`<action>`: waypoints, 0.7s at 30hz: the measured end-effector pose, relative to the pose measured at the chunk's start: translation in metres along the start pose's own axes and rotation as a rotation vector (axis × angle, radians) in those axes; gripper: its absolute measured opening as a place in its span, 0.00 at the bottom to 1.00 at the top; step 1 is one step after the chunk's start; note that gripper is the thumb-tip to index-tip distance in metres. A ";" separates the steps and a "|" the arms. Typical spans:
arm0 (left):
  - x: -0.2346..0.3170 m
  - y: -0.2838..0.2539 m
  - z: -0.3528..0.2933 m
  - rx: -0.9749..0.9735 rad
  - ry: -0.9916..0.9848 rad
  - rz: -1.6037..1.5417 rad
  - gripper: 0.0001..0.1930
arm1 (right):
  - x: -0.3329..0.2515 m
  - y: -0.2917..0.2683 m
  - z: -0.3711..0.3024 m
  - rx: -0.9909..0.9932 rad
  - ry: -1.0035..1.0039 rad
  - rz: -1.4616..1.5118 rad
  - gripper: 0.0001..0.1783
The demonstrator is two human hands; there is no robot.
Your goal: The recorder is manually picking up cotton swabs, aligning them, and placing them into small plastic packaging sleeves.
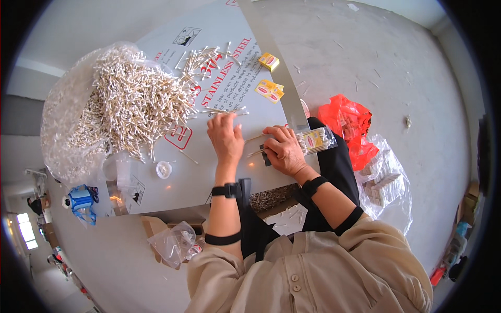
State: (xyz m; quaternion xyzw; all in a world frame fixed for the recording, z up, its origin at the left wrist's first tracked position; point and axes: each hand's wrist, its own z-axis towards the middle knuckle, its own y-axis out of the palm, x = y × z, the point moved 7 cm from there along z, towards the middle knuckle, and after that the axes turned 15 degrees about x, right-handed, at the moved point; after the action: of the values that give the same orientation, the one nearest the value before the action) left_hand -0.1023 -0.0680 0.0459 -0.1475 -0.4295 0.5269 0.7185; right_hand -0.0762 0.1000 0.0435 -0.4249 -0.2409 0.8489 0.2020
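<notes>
My left hand (225, 138) is over the table with its fingers bent and apart. Its fingertips are beside a few loose cotton swabs (225, 110), and no swab shows in its grasp. Near the table's right edge, my right hand (284, 151) is closed on a clear packet of cotton swabs (316, 140) with a yellow label card inside. Swab sticks (255, 153) poke out to the left of that hand; its palm side is hidden. A large heap of cotton swabs (138, 96) spills from a clear plastic bag (65, 135) on the left.
Yellow label cards (270, 91) and a small yellow box (269, 61) lie at the table's far right. A small round tub (164, 169) stands near the front edge. On the floor at right are a red bag (344, 122) and a clear bag of white packs (386, 182).
</notes>
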 end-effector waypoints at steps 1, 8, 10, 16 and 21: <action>-0.002 0.001 0.010 -0.001 -0.002 0.000 0.21 | 0.000 0.000 0.000 -0.002 0.000 0.000 0.03; 0.002 0.022 0.032 -0.186 0.111 0.041 0.10 | -0.001 -0.001 0.003 0.027 -0.017 -0.005 0.03; 0.011 0.022 0.030 -0.183 0.183 0.065 0.07 | -0.003 -0.002 0.003 0.029 -0.018 -0.007 0.03; 0.029 0.025 -0.005 -0.327 0.176 0.043 0.07 | -0.002 -0.002 0.002 0.035 -0.018 -0.015 0.04; 0.011 0.018 0.014 -0.232 0.110 -0.043 0.10 | -0.001 -0.002 0.002 0.035 -0.011 0.002 0.04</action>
State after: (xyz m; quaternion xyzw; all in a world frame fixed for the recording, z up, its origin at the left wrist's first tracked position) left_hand -0.1240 -0.0548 0.0474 -0.2489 -0.4507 0.4491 0.7303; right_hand -0.0769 0.1007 0.0468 -0.4170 -0.2267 0.8555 0.2071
